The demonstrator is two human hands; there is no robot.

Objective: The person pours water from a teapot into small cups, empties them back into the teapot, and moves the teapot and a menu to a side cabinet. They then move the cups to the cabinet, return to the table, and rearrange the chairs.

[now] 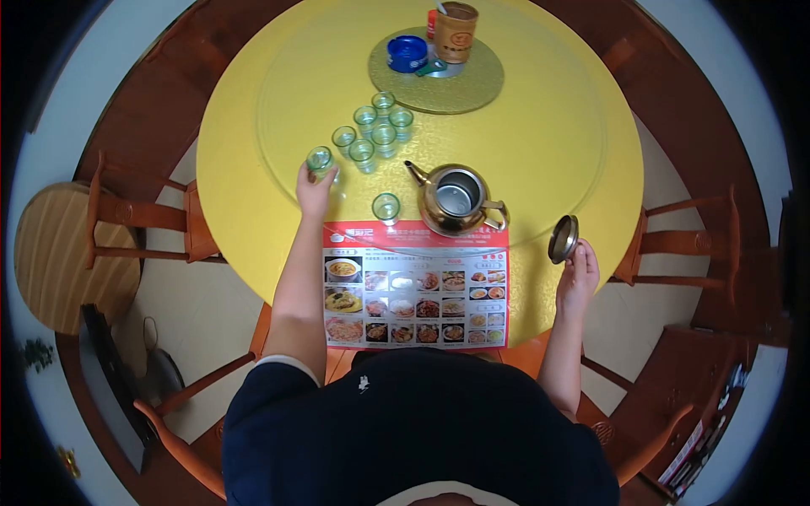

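Observation:
A small green-rimmed glass (320,158) is held in my left hand (314,191), at the left of a cluster of several like glasses (362,153). My right hand (580,271) grips a round metal lid (563,239) by its edge side, tilted, right of the teapot. The golden metal teapot (453,201) stands open in the middle, its spout to the left and its handle to the right. Another glass (386,208) stands alone between my left hand and the teapot, at the top edge of a red and white picture menu (416,295).
The round yellow table (245,169) has a golden turntable disc (481,84) at the far side, bearing a blue ashtray (407,54), a green object (431,67) and a bamboo-like container (456,34). Wooden chairs (143,219) surround the table.

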